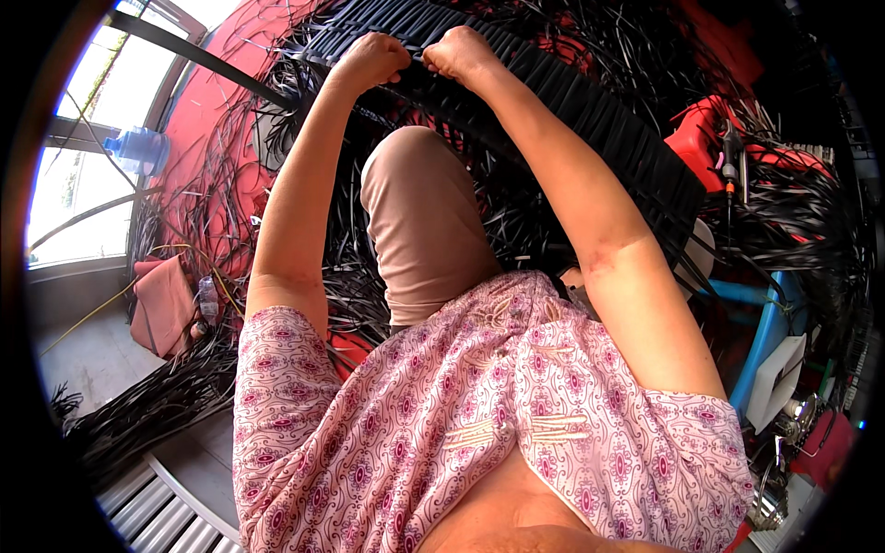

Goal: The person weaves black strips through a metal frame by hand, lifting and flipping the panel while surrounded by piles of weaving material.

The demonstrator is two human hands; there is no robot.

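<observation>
Across the top lies a long black panel [599, 120] of closely woven flat strips, running down toward the right beyond my bent knee. My left hand [371, 61] is closed at the panel's near edge, fingers curled inward. Close to its right, my right hand [458, 55] is closed too, its thumb and fingers pressed together. A small gap separates the two hands, with dark strands behind it. Whatever the fingers hold is hidden by the hands. Loose black strips [346, 244] are heaped around my legs and under the panel.
Red sheeting [207, 101] covers the floor at left, near a blue water jug [138, 150] and a pinkish cloth [163, 307]. On the right are a red case [698, 138], a screwdriver-like tool [731, 161], a blue frame [765, 336] and a white board [774, 382].
</observation>
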